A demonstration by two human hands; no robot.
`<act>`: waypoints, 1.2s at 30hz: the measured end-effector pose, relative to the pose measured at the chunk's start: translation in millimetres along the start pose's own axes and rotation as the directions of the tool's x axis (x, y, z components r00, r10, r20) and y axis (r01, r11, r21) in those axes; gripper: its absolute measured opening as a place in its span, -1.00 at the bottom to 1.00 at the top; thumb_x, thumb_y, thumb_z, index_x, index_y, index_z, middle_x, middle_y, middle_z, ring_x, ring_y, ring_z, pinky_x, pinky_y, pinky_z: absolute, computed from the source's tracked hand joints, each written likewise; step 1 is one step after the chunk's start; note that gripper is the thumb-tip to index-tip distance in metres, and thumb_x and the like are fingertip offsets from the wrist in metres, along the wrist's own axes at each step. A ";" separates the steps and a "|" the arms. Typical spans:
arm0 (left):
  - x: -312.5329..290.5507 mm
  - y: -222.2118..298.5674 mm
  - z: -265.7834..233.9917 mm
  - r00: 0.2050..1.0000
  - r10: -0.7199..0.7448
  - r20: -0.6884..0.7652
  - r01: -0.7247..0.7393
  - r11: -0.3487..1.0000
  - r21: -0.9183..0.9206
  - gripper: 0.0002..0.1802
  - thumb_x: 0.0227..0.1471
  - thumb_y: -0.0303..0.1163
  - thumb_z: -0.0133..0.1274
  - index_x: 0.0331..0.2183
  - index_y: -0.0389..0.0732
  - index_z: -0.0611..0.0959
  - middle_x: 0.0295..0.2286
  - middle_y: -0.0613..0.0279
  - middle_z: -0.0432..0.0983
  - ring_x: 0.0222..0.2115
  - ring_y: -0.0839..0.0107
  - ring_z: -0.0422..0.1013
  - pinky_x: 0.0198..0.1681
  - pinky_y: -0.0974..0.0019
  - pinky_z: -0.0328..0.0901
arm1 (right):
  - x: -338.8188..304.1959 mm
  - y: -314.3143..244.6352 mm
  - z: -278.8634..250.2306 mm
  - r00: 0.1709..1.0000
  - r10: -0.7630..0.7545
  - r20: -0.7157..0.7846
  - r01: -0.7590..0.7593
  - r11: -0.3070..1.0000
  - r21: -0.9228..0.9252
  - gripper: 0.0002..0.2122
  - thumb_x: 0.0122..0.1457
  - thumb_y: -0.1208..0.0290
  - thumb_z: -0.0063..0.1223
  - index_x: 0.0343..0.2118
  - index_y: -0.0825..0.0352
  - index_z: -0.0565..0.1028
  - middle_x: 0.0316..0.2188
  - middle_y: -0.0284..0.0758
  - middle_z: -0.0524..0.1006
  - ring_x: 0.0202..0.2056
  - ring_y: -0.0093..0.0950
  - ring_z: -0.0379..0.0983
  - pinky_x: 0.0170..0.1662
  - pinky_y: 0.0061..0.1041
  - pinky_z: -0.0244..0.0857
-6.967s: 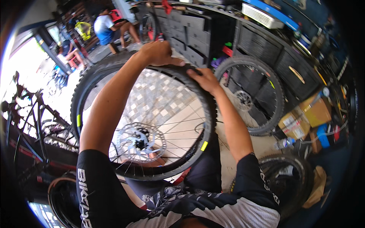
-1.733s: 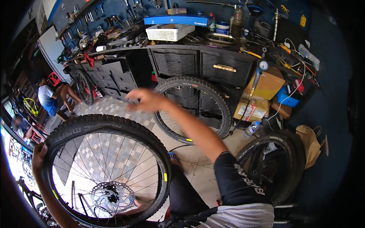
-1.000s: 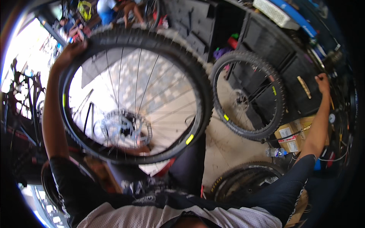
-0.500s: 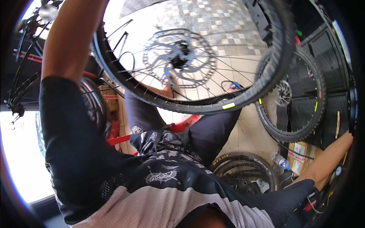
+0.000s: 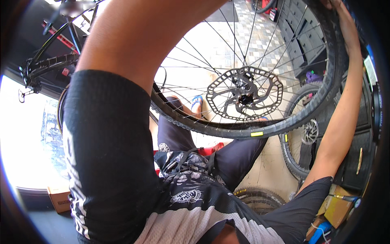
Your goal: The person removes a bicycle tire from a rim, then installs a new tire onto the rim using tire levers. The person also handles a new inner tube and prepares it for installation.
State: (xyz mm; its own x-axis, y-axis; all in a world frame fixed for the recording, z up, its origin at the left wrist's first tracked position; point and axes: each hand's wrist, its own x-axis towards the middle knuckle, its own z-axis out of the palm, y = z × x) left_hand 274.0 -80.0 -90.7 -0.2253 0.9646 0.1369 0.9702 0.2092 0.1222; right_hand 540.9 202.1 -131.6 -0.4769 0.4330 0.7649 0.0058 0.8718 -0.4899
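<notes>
A bicycle wheel (image 5: 302, 123) with a black knobby tyre and a yellow label hangs raised in front of me, above my legs. At its hub sits a disc brake rotor (image 5: 245, 95) with a slotted, angular outer ring. My right hand (image 5: 336, 5) is at the tyre's upper right edge, its fingers closed over the tyre and partly cut off by the picture's top edge. My left arm (image 5: 126, 44) crosses in front of the wheel's upper left, and its hand lies outside the picture.
Another wheel (image 5: 289, 156) with a rotor leans at the right by black drawers (image 5: 298, 32). A tyre (image 5: 260, 195) lies low near my right side, and a cardboard box (image 5: 341, 207) stands farther right. Bicycle parts (image 5: 53, 65) hang at the left. Something red (image 5: 213, 149) shows between my legs.
My right hand has come from the right edge up to the tyre. The wheel has shifted right in the picture, and my left arm reaches farther across it.
</notes>
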 end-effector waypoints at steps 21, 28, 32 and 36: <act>-193.2 -76.5 208.2 0.859 -0.407 -0.311 -0.160 0.363 -0.918 0.22 -0.37 0.06 0.62 0.22 -0.35 0.43 -0.02 0.13 0.52 0.06 0.32 0.37 0.19 0.24 0.23 | -166.3 212.3 -193.6 0.797 0.462 -0.389 -0.205 0.813 0.544 -0.30 0.50 -0.11 -0.29 0.42 0.45 0.20 0.40 -0.19 0.26 0.37 -0.32 0.23 0.44 -0.36 -0.03; -202.2 28.0 147.3 0.902 -0.038 -0.430 -0.331 0.579 -0.745 0.22 -0.36 -0.05 0.64 0.25 -0.31 0.38 0.13 -0.11 0.44 0.17 0.03 0.42 0.24 0.10 0.25 | -248.2 204.6 -247.7 0.681 0.626 -0.381 -0.324 0.724 0.609 -0.51 0.39 0.07 -0.07 0.19 0.37 0.45 -0.01 -0.19 0.57 -0.21 -0.25 0.64 -0.14 -0.19 0.58; -196.6 44.3 141.9 0.857 -0.018 -0.514 -0.418 0.560 -0.716 0.18 -0.33 -0.10 0.64 0.24 -0.29 0.38 0.09 -0.09 0.50 0.10 0.03 0.49 0.18 0.10 0.33 | -281.5 191.0 -263.7 0.578 0.671 -0.463 -0.352 0.718 0.600 -0.50 0.37 0.05 -0.09 0.18 0.35 0.46 -0.04 -0.17 0.58 -0.15 -0.18 0.62 -0.05 -0.09 0.58; -190.6 46.1 138.1 0.868 -0.065 -0.492 -0.379 0.554 -0.741 0.14 -0.31 -0.15 0.63 0.23 -0.29 0.38 0.02 -0.06 0.53 0.03 0.05 0.52 0.13 0.11 0.35 | -282.9 168.1 -259.9 0.501 0.727 -0.471 -0.317 0.660 0.682 -0.49 0.38 0.04 -0.09 0.19 0.35 0.46 0.01 -0.18 0.57 -0.09 -0.15 0.60 0.03 -0.05 0.55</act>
State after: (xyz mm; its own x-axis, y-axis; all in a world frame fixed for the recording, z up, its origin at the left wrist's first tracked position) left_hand 374.0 -232.1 -246.9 -0.3024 0.7448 0.5948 0.5571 -0.3682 0.7444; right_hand 905.2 285.7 -321.6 0.1791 0.9581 0.2236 -0.4441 0.2815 -0.8506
